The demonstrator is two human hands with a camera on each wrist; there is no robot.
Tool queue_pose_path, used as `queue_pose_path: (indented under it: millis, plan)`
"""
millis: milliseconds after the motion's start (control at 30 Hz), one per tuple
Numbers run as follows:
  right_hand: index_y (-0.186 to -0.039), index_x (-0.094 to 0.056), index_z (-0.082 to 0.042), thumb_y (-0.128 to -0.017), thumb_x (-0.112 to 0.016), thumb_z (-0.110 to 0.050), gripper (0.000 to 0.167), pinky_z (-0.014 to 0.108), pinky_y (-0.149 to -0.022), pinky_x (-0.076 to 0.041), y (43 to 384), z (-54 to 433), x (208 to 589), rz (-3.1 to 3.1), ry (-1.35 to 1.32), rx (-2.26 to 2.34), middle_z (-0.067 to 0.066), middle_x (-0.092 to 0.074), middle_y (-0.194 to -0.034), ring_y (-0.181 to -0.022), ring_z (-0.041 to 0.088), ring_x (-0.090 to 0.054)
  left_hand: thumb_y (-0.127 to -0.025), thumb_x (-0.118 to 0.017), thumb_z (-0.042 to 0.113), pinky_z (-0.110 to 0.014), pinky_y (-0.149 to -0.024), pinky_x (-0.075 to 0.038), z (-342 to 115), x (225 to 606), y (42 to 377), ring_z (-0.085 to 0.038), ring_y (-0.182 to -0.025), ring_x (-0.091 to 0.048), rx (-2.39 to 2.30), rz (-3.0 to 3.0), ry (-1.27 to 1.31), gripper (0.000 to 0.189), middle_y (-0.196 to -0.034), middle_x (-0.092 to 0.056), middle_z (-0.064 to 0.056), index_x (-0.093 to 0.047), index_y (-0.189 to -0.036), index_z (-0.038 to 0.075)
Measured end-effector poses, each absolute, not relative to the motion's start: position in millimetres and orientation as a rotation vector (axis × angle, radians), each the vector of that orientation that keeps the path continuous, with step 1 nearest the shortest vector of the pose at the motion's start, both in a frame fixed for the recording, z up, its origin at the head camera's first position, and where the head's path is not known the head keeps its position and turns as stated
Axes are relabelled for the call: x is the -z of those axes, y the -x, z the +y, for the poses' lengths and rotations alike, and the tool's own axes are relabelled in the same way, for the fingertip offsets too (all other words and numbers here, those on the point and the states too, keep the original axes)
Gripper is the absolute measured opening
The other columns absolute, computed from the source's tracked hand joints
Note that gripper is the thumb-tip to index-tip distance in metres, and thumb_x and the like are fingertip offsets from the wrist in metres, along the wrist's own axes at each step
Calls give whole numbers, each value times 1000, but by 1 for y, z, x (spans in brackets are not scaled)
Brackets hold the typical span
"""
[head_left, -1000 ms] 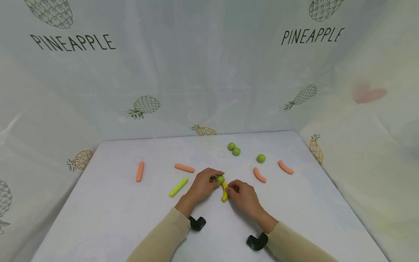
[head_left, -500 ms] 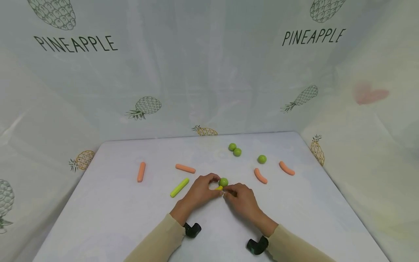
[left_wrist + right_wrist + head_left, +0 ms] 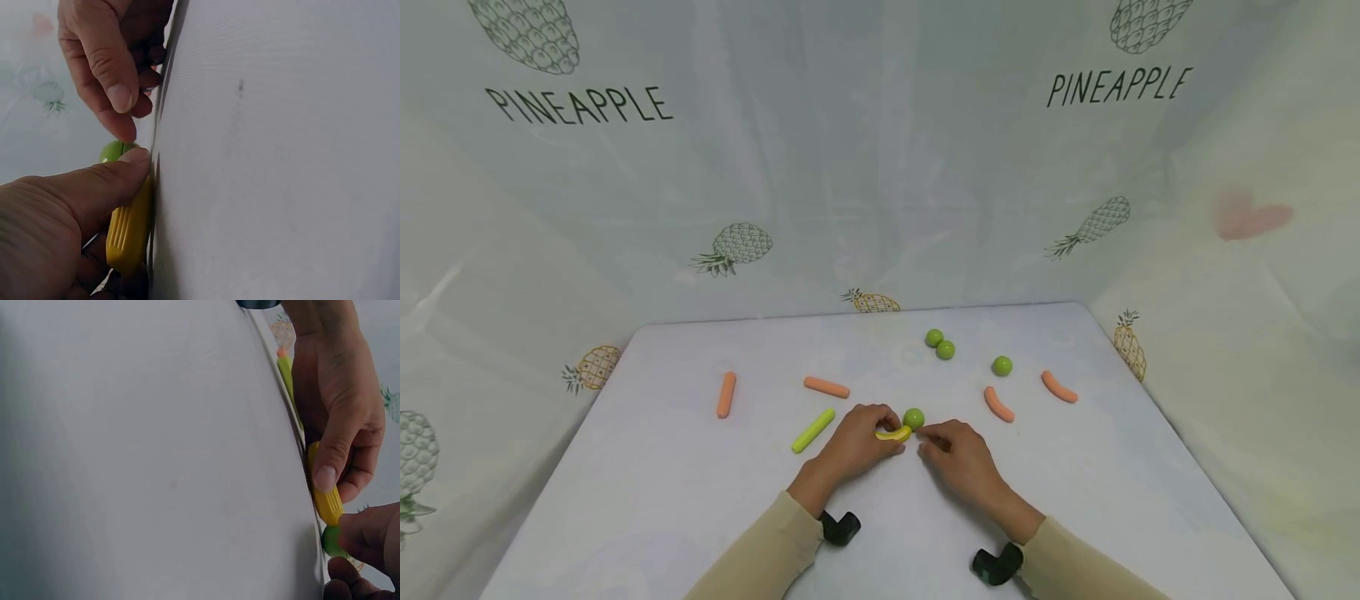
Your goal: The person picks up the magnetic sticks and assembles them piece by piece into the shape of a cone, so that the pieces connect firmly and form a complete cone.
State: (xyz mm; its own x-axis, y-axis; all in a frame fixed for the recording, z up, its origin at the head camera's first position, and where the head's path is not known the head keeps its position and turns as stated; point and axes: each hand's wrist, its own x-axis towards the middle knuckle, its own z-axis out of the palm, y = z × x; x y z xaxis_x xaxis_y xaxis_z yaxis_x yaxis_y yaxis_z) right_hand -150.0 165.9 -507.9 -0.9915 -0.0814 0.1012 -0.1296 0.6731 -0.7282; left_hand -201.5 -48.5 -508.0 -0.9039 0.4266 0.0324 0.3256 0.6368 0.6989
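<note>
A small yellow toy banana (image 3: 892, 435) lies crosswise at the table's middle, its right end next to a round green ball (image 3: 913, 417). My left hand (image 3: 859, 442) holds the banana between thumb and fingers; in the left wrist view, the left thumb covers part of the ridged banana (image 3: 128, 234). My right hand (image 3: 958, 454) is bent at the banana's right end, thumb and index finger slightly apart with nothing gripped between them. From the right wrist, the index fingertip appears close to the banana (image 3: 326, 503) and the green ball (image 3: 333, 542); contact is unclear.
Three more green balls (image 3: 1002, 366) sit toward the back right, near two curved orange sausage-like pieces (image 3: 998, 405). Left of my hands lie a light-green stick (image 3: 813, 431) and two straight orange sticks (image 3: 827, 387). A pineapple-print curtain (image 3: 880, 167) hangs behind the white table (image 3: 662, 500).
The banana has turned from pointing toward me to lying crosswise. My left hand has shifted from the green ball onto the banana. The right hand has moved slightly left.
</note>
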Motion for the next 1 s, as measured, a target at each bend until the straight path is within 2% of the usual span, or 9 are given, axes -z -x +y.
queue_pose_path:
  millis: [133,300,433,567,633,733,833,1000]
  plan:
    - [-113,-81,-19,-93,-78,-11,21,38,-90,-52,151,173,509,-2799,-149,-1269,-4,-73,-108,-102,13,-63,-89,-87,27,-31,-86,-50,-50,509,203,-9,-96,-57,-1118,2716,-626,18,-97,-70,15,-74,-101,25]
    - [-116,-80,-20,-95,-78,-13,22,33,-86,-53,153,185,510,-2775,-172,-1279,-4,-72,-110,-99,12,-61,-90,-85,28,-33,-87,-50,-51,509,203,-9,-96,-57,-1112,2697,-601,15,-96,-69,16,-75,-101,27]
    - [-122,-77,-15,-96,-78,-15,25,31,-83,-53,155,200,507,-2736,-163,-1234,0,-72,-113,-100,16,-62,-92,-84,28,-33,-88,-51,-52,508,203,-8,-96,-57,-1109,2679,-584,14,-97,-69,17,-75,-102,27]
    - [-128,-73,-6,-97,-77,-17,33,40,-87,-51,164,223,503,-2659,-85,-1117,11,-71,-120,-107,26,-60,-92,-84,28,-32,-88,-51,-51,507,202,-8,-96,-57,-1104,2677,-586,14,-97,-69,17,-75,-103,27]
    - [-131,-69,-2,-96,-78,-18,39,48,-93,-48,171,235,501,-2646,-43,-1056,17,-69,-125,-113,33,-58,-92,-84,27,-32,-88,-51,-51,507,202,-8,-96,-57,-1107,2675,-587,14,-97,-69,16,-75,-102,26]
    - [-137,-63,3,-96,-78,-19,49,59,-105,-41,180,250,500,-2696,15,-1012,26,-62,-136,-126,44,-50,-92,-84,27,-32,-88,-51,-52,507,202,-9,-96,-56,-1107,2672,-583,14,-97,-69,16,-75,-102,27]
    - [-143,-58,4,-97,-77,-20,55,67,-111,-35,187,260,500,-2816,40,-964,29,-57,-144,-134,49,-44,-92,-84,27,-32,-88,-51,-52,506,202,-9,-96,-57,-1109,2665,-588,13,-97,-68,16,-75,-102,27]
    - [-137,-63,1,-97,-75,-17,46,74,-104,-34,193,267,502,-2895,-11,-916,25,-63,-138,-129,49,-48,-93,-83,27,-32,-89,-51,-52,505,202,-9,-97,-56,-1103,2660,-604,13,-97,-68,17,-74,-102,27]
